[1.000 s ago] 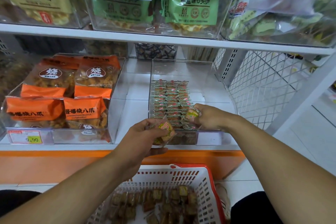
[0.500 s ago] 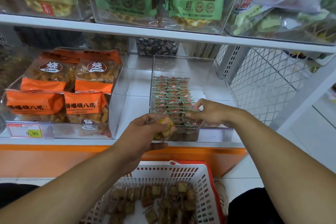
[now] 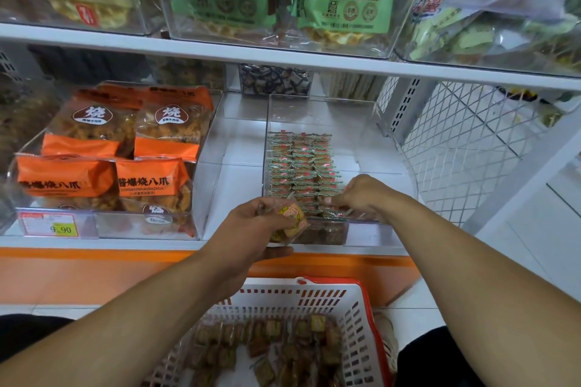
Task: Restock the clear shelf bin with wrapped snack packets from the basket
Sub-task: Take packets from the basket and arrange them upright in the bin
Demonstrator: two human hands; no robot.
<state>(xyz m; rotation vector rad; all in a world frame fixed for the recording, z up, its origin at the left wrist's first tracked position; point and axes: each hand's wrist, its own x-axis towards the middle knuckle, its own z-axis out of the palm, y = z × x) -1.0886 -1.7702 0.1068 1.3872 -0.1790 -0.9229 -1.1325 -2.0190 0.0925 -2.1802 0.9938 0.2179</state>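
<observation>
Packets (image 3: 298, 166), small and wrapped, stand in tight rows across the left and middle of the clear shelf bin (image 3: 371, 135), which sits on the lower shelf; its right side and rear show bare floor. The right hand (image 3: 361, 195) reaches over the front wall, fingers curled down onto the nearest row and apparently pinching a packet into place, though the fingertips are partly hidden. The left hand (image 3: 264, 226) waits just before the bin front, gripping a small clutch of spare packets (image 3: 290, 218). Directly below, the white basket (image 3: 352, 311) with its red rim holds the loose remaining stock. Good practice, judged from this layout: seat each packet upright and flush against its neighbour so the row does not topple, complete the near row, then begin a fresh column on the bare right side. Orange snack bags (image 3: 107, 151) fill the neighbouring bin at left.
</observation>
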